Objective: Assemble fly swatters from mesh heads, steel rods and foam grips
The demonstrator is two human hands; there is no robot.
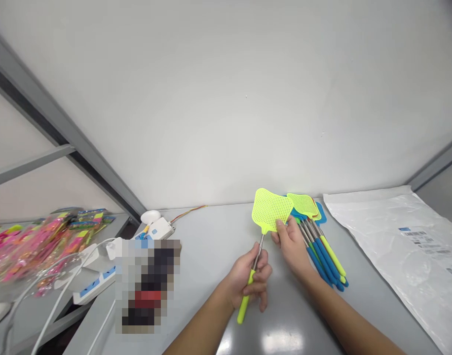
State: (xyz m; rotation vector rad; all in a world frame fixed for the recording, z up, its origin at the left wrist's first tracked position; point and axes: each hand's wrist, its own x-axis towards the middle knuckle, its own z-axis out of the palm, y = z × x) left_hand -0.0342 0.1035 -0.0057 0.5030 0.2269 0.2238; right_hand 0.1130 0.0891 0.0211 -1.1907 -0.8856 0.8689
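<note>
A yellow-green fly swatter [272, 209] with a perforated head and a thin metal shaft is held up over the grey table. My left hand [251, 281] is closed around its shaft and the top of its handle. At the lower right corner of the head, my right hand [290, 241] pinches the edge between thumb and fingers. Just right of that hand lies a pile of fly swatters [324, 254] with blue, green and yellow-green handles, their heads toward the wall. My right hand and forearm hide part of the pile.
A white plastic mailing bag [392, 246] with a printed label lies at the right. At the left are power strips [96, 286] with white cables, a pixelated item [150, 286], and colourful packaged goods [52, 241] beyond the table's edge. A wall [229, 108] stands behind.
</note>
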